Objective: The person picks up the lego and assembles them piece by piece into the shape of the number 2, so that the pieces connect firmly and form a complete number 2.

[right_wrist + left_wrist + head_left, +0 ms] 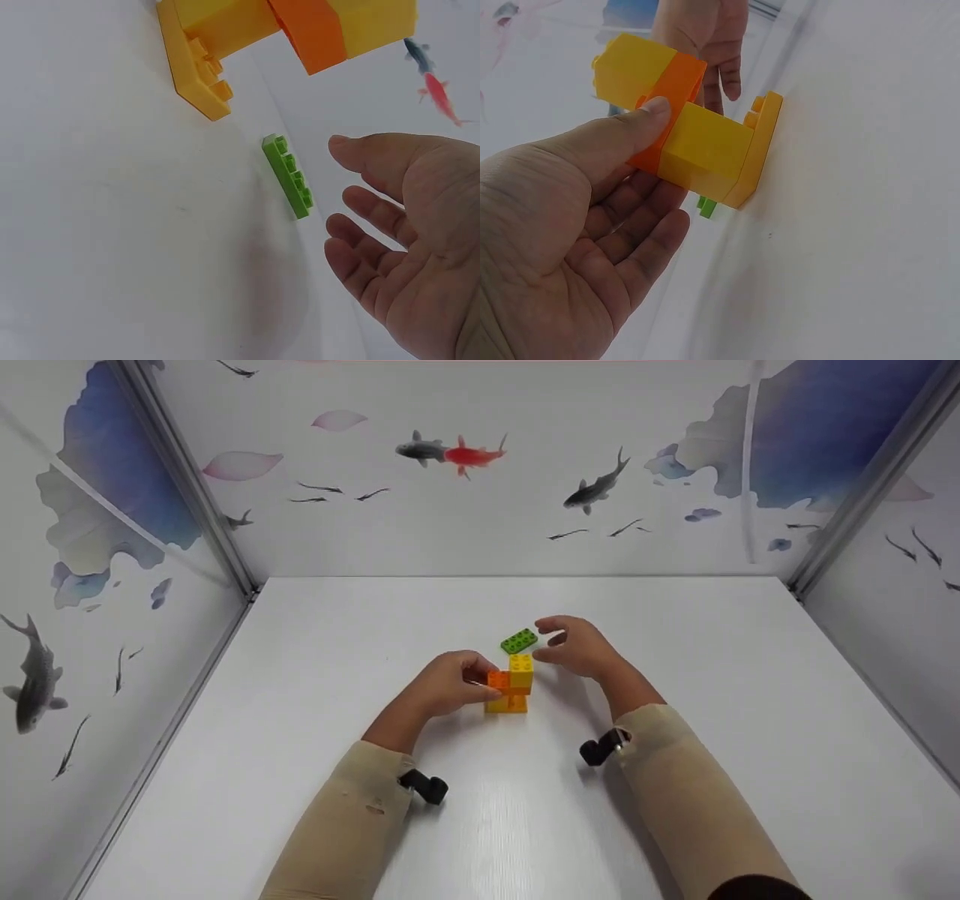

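A small stack of toy building bricks stands on the table. Its light-orange base plate carries a yellow brick, an orange brick lies across that, and another yellow brick tops the right end. My left hand pinches the orange brick from the left, thumb in front, the other fingers partly hidden behind. To the right of the stack my right hand hangs with loosely bent fingers and holds nothing. Behind the stack, close to the right fingertips but apart from them, a green studded brick lies flat.
White panels with painted fish and leaves wall in the white table at the back and both sides. Black clip-like mounts sit on both sleeved wrists.
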`<state>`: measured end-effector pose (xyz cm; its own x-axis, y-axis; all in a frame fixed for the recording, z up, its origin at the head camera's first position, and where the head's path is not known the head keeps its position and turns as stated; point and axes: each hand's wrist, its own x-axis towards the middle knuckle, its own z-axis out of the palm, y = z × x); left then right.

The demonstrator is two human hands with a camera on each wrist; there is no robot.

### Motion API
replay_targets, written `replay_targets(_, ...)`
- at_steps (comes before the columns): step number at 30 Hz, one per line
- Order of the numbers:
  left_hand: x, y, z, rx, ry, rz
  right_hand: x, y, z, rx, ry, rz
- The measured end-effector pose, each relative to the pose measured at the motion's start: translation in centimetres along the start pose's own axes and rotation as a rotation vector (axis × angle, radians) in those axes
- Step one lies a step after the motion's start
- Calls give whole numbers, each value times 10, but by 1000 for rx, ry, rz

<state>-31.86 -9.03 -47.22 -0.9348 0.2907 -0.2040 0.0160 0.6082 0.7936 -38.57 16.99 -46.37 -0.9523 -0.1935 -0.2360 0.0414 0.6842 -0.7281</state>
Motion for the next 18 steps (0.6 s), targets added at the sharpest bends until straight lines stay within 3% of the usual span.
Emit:
replay_targets(7,-1,-1,0,-11,0,1,24,-9,8,-76,-31,44)
replay_targets(18,2,-4,0,-14,-7,13,38,-16,18,-205,-74,14)
